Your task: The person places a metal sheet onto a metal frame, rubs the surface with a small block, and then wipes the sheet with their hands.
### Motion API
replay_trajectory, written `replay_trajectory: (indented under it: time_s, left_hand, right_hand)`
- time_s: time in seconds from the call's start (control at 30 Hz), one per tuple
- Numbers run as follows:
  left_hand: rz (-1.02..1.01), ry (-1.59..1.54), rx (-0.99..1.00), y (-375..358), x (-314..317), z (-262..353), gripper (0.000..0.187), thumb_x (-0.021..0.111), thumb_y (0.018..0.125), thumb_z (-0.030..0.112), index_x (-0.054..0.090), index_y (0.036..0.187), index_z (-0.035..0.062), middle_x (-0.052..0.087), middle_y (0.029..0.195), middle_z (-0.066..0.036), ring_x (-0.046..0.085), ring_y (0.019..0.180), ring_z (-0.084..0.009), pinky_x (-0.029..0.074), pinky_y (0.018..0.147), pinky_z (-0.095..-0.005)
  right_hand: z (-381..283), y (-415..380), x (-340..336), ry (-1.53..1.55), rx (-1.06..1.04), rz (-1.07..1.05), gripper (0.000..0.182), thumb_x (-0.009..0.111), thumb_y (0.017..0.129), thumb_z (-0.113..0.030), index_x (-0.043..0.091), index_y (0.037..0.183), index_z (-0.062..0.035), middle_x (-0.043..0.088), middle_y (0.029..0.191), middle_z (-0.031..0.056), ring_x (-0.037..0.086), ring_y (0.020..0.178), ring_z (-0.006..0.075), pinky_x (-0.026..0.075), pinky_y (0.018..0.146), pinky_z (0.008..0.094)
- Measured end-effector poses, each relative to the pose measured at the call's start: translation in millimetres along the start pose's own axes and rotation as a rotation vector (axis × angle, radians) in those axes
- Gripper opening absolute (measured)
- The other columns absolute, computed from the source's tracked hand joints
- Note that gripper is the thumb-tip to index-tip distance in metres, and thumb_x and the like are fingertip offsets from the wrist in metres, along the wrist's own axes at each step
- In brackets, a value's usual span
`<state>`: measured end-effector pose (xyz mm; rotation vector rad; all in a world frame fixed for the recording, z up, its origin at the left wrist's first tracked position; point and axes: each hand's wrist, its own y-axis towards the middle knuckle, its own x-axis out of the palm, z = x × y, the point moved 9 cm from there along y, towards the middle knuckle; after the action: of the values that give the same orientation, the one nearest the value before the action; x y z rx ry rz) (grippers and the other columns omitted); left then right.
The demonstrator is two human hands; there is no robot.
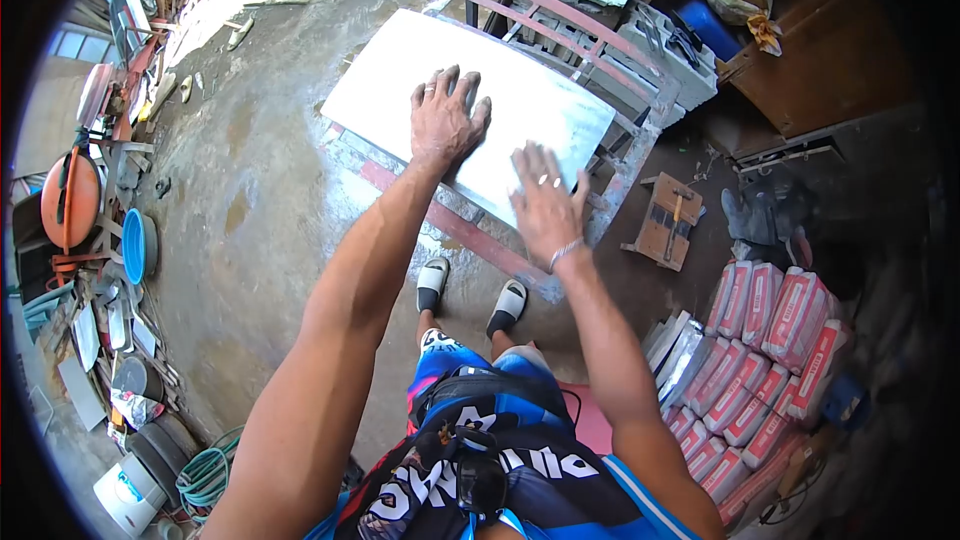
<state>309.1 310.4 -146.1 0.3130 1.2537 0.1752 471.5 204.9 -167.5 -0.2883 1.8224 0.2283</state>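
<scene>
A flat white board (375, 70) lies across a reddish metal frame (470, 240) in front of me. My left hand (447, 120) rests palm down on the middle of the board, its fingers spread and a ring on one of them. Nearer the board's right front edge is my right hand (548, 200), slightly blurred, with fingers stretched out over the white surface. It wears rings, and a bracelet circles the wrist. Neither hand grips anything.
Concrete blocks (650, 55) stand behind the frame. To the right are a small wooden stool (668, 222) with a hammer on it and stacked red-and-white bags (745, 380). Along the left lie a blue basin (139, 246), a green hose (207, 470) and piled scrap.
</scene>
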Motion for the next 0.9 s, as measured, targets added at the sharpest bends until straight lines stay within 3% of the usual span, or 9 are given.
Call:
replay_trajectory:
  time_s: [0.07, 0.13, 0.2, 0.33, 0.43, 0.53, 0.63, 0.9]
  left_hand:
    - [-0.122, -0.012, -0.052, 0, 5, -1, 0.051, 0.05, 0.099, 0.044, 0.052, 0.143, 0.0185, 0.046, 0.153, -0.014, 0.037, 0.146, -0.0324, 0.022, 0.121, -0.0517]
    - [-0.109, -0.005, -0.04, 3, 5, 1, 0.051, 0.05, 0.099, 0.044, 0.053, 0.143, 0.0187, 0.046, 0.152, -0.014, 0.038, 0.145, -0.0322, 0.022, 0.121, -0.0516]
    - [-0.11, 0.003, -0.031, 0, 4, 0, 0.05, 0.05, 0.099, 0.044, 0.053, 0.142, 0.0188, 0.046, 0.152, -0.014, 0.038, 0.145, -0.032, 0.022, 0.121, -0.0515]
    - [-0.073, -0.004, -0.031, 2, 2, -1, 0.047, 0.054, 0.097, 0.04, 0.056, 0.139, 0.0188, 0.049, 0.148, -0.013, 0.043, 0.141, -0.0309, 0.025, 0.119, -0.0511]
    - [-0.023, 0.003, -0.03, -2, 1, 1, 0.045, 0.056, 0.096, 0.038, 0.058, 0.136, 0.0187, 0.051, 0.145, -0.013, 0.047, 0.137, -0.0305, 0.027, 0.117, -0.0508]
    - [-0.022, 0.006, -0.022, -1, -1, 3, 0.044, 0.056, 0.096, 0.037, 0.058, 0.136, 0.0187, 0.051, 0.145, -0.013, 0.046, 0.138, -0.0304, 0.027, 0.117, -0.051]
    - [-0.083, 0.011, -0.042, 2, 2, 2, 0.046, 0.054, 0.097, 0.04, 0.056, 0.138, 0.0186, 0.05, 0.147, -0.013, 0.042, 0.142, -0.0311, 0.025, 0.119, -0.0516]
    - [-0.07, 0.003, -0.05, 2, 1, 0, 0.046, 0.055, 0.096, 0.04, 0.056, 0.137, 0.0185, 0.05, 0.146, -0.012, 0.042, 0.142, -0.0299, 0.026, 0.118, -0.0513]
  right_hand:
    - [46, 58, -15, -0.097, 0.118, 0.142, 0.06, 0.053, 0.102, -0.033, 0.037, 0.156, -0.0153, 0.029, 0.166, 0.0074, 0.028, 0.153, 0.025, 0.017, 0.117, 0.0673]
    - [75, 106, -21, -0.088, 0.204, 0.229, 0.059, 0.054, 0.101, -0.032, 0.038, 0.155, -0.0133, 0.032, 0.165, 0.0093, 0.029, 0.152, 0.0264, 0.02, 0.118, 0.0633]
    - [62, 107, -20, -0.126, 0.219, 0.256, 0.061, 0.054, 0.1, -0.033, 0.038, 0.155, -0.0126, 0.033, 0.164, 0.0094, 0.029, 0.151, 0.0268, 0.02, 0.118, 0.0616]
    - [-7, 14, 0, -0.06, 0.052, 0.093, 0.063, 0.056, 0.098, -0.033, 0.038, 0.156, -0.0134, 0.033, 0.164, 0.0083, 0.031, 0.15, 0.0256, 0.019, 0.118, 0.0622]
    - [-10, -3, 0, -0.036, -0.023, 0.047, 0.063, 0.055, 0.099, -0.031, 0.037, 0.156, -0.0138, 0.032, 0.165, 0.0073, 0.03, 0.151, 0.0244, 0.018, 0.118, 0.0626]
    - [35, 73, -17, -0.074, 0.142, 0.084, 0.063, 0.053, 0.099, -0.03, 0.035, 0.158, -0.0143, 0.03, 0.166, 0.0062, 0.027, 0.152, 0.0233, 0.017, 0.12, 0.0617]
    - [45, 131, -11, -0.108, 0.175, 0.19, 0.064, 0.052, 0.1, -0.034, 0.035, 0.157, -0.0125, 0.028, 0.167, 0.0065, 0.026, 0.153, 0.0248, 0.018, 0.119, 0.0602]
    - [-10, -15, -4, 0.045, 0.079, 0.043, 0.065, 0.058, 0.097, -0.033, 0.038, 0.156, -0.0122, 0.03, 0.166, 0.0071, 0.027, 0.152, 0.025, 0.016, 0.119, 0.0621]
